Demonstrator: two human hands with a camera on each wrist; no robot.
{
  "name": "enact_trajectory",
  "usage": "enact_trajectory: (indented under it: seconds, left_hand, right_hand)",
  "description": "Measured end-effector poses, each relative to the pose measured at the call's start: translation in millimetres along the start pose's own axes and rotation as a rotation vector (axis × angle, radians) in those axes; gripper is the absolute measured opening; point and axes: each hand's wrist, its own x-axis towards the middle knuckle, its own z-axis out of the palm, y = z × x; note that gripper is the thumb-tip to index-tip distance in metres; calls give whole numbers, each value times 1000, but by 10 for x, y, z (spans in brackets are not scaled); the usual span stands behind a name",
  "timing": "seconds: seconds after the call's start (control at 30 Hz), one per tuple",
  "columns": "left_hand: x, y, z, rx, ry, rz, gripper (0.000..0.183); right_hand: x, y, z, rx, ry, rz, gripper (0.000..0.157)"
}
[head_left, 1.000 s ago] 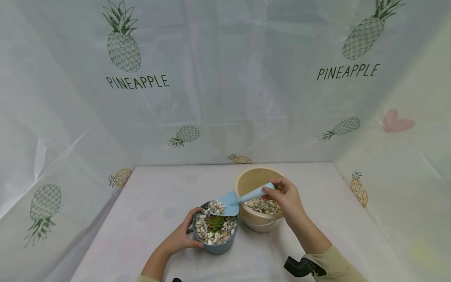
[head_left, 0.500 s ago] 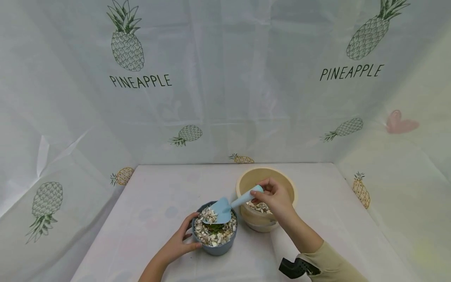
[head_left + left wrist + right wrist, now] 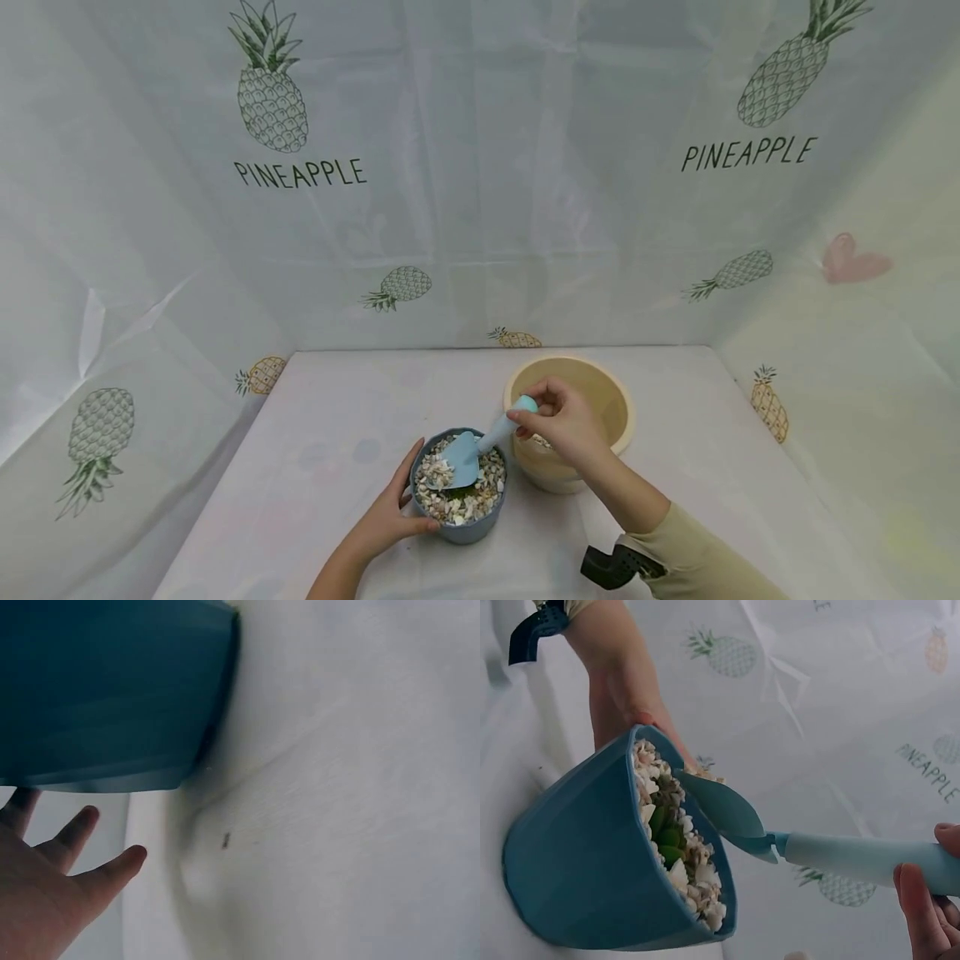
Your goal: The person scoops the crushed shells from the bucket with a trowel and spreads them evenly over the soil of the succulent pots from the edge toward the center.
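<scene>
A blue flowerpot stands on the table, filled with small pale stones around a green succulent. My left hand holds the pot from its left side, thumb at the front and fingers behind; three of its fingers are spread below the pot in the left wrist view. With thumb and fingertips, my right hand pinches the handle of a light blue hand trowel. The trowel's blade is tilted down over the pot with stones at its tip, and partly hides the succulent.
Right behind the pot stands a cream bucket holding more stones, partly covered by my right hand and forearm. A white cloth covers the table. Pineapple-print curtain encloses the back and sides.
My right hand has brought the trowel left and down from beside the bucket to low over the pot, tipping its blade. My left hand stays at the pot.
</scene>
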Motion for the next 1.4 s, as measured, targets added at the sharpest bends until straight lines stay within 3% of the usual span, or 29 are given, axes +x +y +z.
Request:
enact_trajectory:
  seconds: [0.17,0.4,0.77,0.97,1.2,1.4]
  left_hand:
    - [-28,-20,22,-20,27,14,114]
    - [-14,-38,19,-31,-1,-1,111]
    - [-7,-43,12,-21,-7,-6,111]
    - [-9,-31,0,-10,-11,-5,110]
    - [-17,6,9,5,-9,-13,112]
    - [-22,31,15,14,-7,-6,112]
  right_hand:
    - [25,-40,105,-26,-47,-38,29]
    - [75,-78,163,-91,-63,-65,32]
    - [142,-128,130,-84,-61,-76,27]
    - [107,-152,100,-139,-39,-140,24]
    - [38,-205,92,-203,-96,-207,23]
    - [57,-233,96,-205,-89,-197,25]
